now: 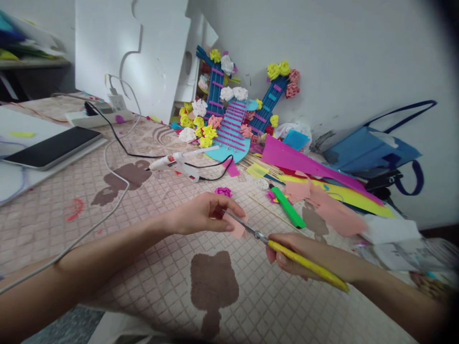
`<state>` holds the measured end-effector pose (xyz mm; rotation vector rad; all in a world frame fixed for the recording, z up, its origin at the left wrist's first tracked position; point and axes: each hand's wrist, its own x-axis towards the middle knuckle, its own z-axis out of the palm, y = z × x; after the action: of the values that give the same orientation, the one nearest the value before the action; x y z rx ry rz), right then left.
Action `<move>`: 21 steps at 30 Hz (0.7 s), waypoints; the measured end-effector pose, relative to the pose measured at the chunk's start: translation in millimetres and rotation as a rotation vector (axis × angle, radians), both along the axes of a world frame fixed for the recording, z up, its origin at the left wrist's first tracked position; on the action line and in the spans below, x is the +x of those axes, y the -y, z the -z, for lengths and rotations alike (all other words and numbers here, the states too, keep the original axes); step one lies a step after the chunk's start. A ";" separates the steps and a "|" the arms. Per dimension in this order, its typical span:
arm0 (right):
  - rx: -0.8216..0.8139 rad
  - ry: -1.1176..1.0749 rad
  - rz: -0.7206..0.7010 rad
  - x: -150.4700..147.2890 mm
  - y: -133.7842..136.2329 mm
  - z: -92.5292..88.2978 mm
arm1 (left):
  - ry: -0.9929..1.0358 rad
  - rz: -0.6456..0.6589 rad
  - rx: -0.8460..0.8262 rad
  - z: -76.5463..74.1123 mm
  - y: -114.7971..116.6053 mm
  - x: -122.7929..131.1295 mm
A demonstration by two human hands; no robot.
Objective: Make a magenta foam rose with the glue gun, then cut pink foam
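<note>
Near the middle of the view, my left hand pinches a small piece of pink paper between thumb and fingers. My right hand is closed round scissors with yellow handles. Their metal blades point left and lie across the pink paper, close to my left fingertips. A magenta paper flower rests just beyond my left hand. The green cutter lies above my right hand, beside a thin stick.
A white glue gun with a black cord lies behind my left hand. A cable crosses my left forearm. Paper-flower decorations stand at the wall. Phone at left; pink paper sheets and blue bag at right.
</note>
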<state>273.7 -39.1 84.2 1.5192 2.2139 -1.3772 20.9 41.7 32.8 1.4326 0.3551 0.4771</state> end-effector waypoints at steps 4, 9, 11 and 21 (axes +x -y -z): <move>-0.010 -0.017 0.017 0.0 0.1 1.5 | -0.002 0.014 -0.001 1.3 -0.1 0.2; -0.080 -0.036 0.068 0.7 -1.1 3.4 | -0.014 -0.012 0.005 2.5 -0.7 0.7; -0.110 -0.046 0.088 0.9 -1.8 3.7 | -0.021 -0.020 0.014 2.5 -0.8 1.0; -0.085 -0.028 0.156 0.4 -2.4 5.4 | -0.028 -0.117 0.081 11.6 -9.2 0.9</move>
<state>274.1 -36.7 78.7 1.6831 2.0620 -1.5244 21.8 50.9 21.2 1.5038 0.4480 0.5717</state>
